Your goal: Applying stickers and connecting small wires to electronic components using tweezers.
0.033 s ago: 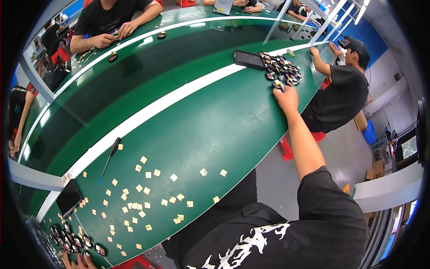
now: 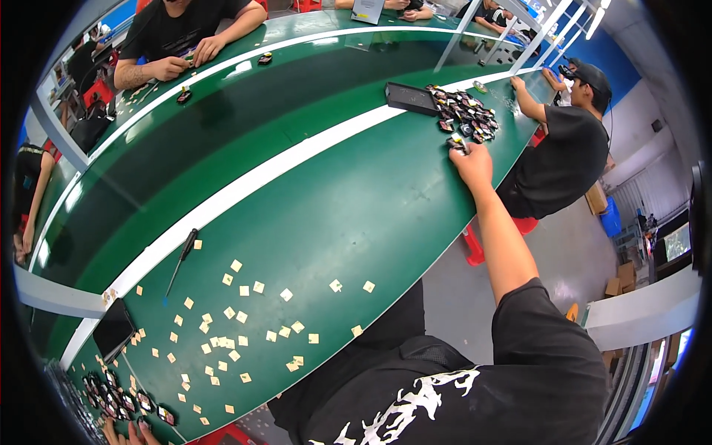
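Observation:
My right hand (image 2: 475, 165), at the end of an outstretched arm, pinches a small black device with a white and yellow top (image 2: 457, 144). It is at the near edge of a pile of similar small black devices (image 2: 469, 113) on the green table. At the lower left rim, only the fingers of my left hand (image 2: 132, 433) show. They are apart, beside a cluster of small black devices (image 2: 111, 397); the palm is cut off by the picture's edge.
Many small pale square pieces (image 2: 232, 343) lie scattered over the green table (image 2: 356, 215). A screwdriver (image 2: 182, 259) and a black tray (image 2: 113, 330) are at the left. Another black tray (image 2: 411, 99) stands by the pile. Co-workers sit opposite and to the right.
My right hand and the small black device in it have shifted very slightly left. The left hand's fingers have hardly moved.

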Available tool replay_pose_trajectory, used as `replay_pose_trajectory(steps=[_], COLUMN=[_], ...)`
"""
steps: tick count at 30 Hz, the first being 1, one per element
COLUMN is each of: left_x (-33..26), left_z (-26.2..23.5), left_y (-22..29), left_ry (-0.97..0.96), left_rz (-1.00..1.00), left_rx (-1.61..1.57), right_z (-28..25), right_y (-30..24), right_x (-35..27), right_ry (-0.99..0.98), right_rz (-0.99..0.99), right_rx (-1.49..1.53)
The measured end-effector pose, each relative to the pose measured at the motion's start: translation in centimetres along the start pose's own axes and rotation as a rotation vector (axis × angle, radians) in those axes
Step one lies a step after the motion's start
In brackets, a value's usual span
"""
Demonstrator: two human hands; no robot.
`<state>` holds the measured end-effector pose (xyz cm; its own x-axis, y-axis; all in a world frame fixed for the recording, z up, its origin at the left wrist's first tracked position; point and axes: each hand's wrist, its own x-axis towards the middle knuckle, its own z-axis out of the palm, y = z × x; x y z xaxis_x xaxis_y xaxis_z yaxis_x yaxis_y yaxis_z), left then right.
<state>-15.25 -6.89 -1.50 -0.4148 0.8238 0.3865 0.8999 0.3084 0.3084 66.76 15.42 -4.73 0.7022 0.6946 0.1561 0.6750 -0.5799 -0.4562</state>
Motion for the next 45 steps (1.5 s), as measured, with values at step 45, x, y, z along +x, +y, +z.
replay_pose_trajectory(steps=[45], left_x=[-5.8], left_z=[8.5], left_y=[20.6], left_ry=[-0.881], left_rz=[-0.47], left_rx=[-1.642], right_z=[-0.8], right_y=[-21.1], right_x=[-35.4], right_ry=[-0.662], right_rz=[-1.149], right_rx=[0.375])
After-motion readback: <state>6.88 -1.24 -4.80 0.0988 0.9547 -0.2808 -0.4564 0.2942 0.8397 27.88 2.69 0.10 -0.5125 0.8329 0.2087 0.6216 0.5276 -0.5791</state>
